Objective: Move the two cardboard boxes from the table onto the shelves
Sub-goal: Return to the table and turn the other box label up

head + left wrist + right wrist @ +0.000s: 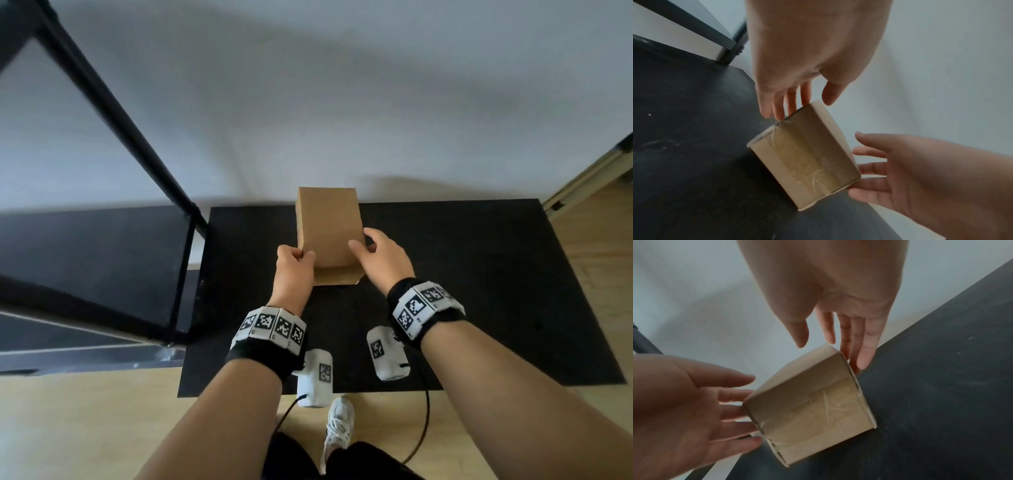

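From your head camera, a black shelf frame (113, 113) stands at the far left, with the black table (479, 291) just to its right against a pale wall (342, 85). One brown box (327, 233) stands on the table near the back edge, about midway across. Your left hand (294, 270) is at its near left corner and your right hand (383, 258) is at its near right side, thumbs lying on the top face. This view alone shows your wrists, each wearing a black band with black-and-white square markers, and your white shoe (337, 428) on the wood floor (85, 428).

The left wrist camera shows what the head view hides: your left fingers (777, 104) are nearly straight and spread, tips touching the box (807, 155) at its corner. Your right hand (920, 175) is wide open beside the opposite edge, fingers touching it. Neither hand is curled round the box.

The right wrist camera shows the near end of the box (809, 407) most plainly: plain brown cardboard, sealed with a strip of clear, wrinkled tape, a slightly ragged flap edge down one side. Your right fingers (865, 352) reach down along its right side; your left hand (684, 410) is open at its left.
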The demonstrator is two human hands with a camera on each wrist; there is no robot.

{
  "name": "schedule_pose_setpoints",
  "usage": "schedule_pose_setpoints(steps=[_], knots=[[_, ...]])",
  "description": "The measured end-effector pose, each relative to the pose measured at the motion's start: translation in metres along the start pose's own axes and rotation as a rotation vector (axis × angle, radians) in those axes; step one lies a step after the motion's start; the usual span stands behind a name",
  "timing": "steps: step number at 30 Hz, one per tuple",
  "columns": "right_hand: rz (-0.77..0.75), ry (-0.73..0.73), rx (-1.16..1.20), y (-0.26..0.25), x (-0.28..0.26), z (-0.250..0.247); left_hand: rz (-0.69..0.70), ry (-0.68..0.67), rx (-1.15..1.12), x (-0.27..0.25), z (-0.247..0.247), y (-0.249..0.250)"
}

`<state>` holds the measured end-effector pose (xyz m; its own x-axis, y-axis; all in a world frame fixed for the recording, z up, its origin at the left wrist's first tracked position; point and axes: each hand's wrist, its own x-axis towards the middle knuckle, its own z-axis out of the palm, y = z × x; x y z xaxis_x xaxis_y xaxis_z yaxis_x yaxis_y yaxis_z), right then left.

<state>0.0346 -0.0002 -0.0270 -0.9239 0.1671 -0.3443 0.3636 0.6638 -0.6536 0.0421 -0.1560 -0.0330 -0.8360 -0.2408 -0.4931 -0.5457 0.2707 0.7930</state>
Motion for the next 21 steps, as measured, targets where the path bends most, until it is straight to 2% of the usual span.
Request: schedule_pose_setpoints(steps=[5,11,13,16,21], knots=[[0.0,-0.042,0.052,-0.005,-0.011,0.012,0.16,0.116,0.005,-0.007,-0.024,0.005],[0.09,-0.166,0.044,-0.002,-0.021,0.03,0.244,0.098,0.134,-0.01,-0.039,-0.005],[0.071,-0.132,0.028,0.0,-0.022,0.031,0.245,0.098,0.147,-0.012,-0.038,-0.007],[0.021,-0.006,0.101,-0.003,-0.022,0.025,0.227,0.09,0.152,-0.014,-0.036,-0.01],[-0.006,0.099,0.124,-0.006,-0.021,0.015,0.145,-0.045,0.19,-0.015,-0.025,-0.013]])
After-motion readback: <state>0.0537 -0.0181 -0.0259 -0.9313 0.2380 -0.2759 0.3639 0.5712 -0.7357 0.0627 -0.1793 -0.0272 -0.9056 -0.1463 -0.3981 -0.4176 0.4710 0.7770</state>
